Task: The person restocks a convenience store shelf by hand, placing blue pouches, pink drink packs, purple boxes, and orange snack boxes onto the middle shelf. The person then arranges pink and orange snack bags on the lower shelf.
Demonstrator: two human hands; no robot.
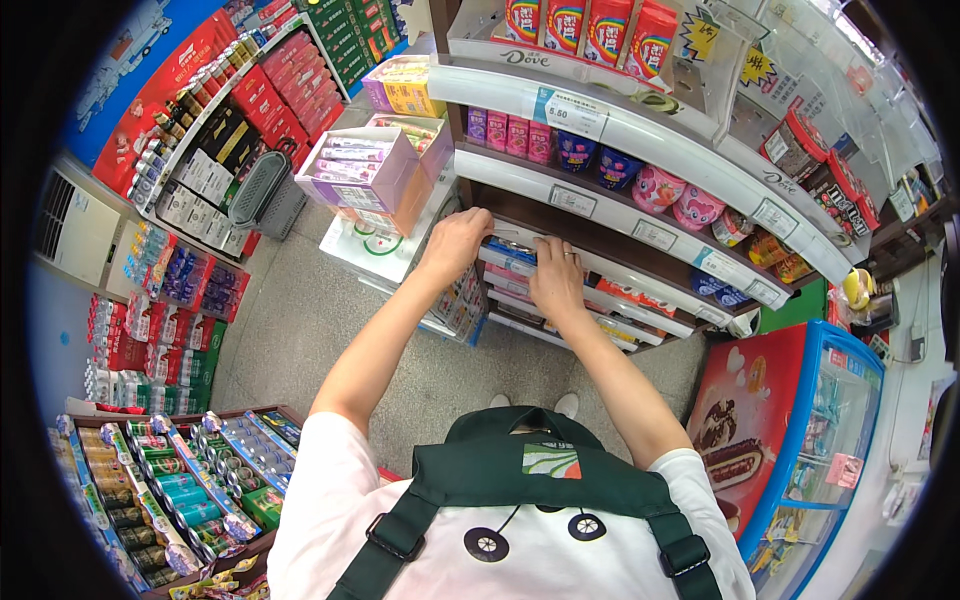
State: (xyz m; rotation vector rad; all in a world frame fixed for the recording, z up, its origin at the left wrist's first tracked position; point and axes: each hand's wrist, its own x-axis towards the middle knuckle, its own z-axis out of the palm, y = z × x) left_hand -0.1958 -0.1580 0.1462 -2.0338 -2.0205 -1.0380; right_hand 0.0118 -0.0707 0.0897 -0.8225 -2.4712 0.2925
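Note:
Both hands reach to a shelf of the brown-and-white display rack. My left hand (459, 238) is at the shelf's left end, its fingers bent down at the edge beside a blue shiny package (511, 249). On the package's other side, my right hand (556, 276), with a ring on one finger, rests its fingers at the same shelf's front edge. Whether either hand grips the package cannot be told. Above are small purple and pink boxes (517, 136), blue cups and pink round tubs (658, 187). Red candy packs (606, 34) stand on the top shelf.
Cartons of wrapped sticks (356, 161) stand left of the rack. A grey shopping basket (271, 199) sits by stacked boxes further left. A slanted drinks display (180, 480) is at the lower left, a blue-framed freezer (810, 450) at the right. My shoes stand on the speckled floor (442, 375).

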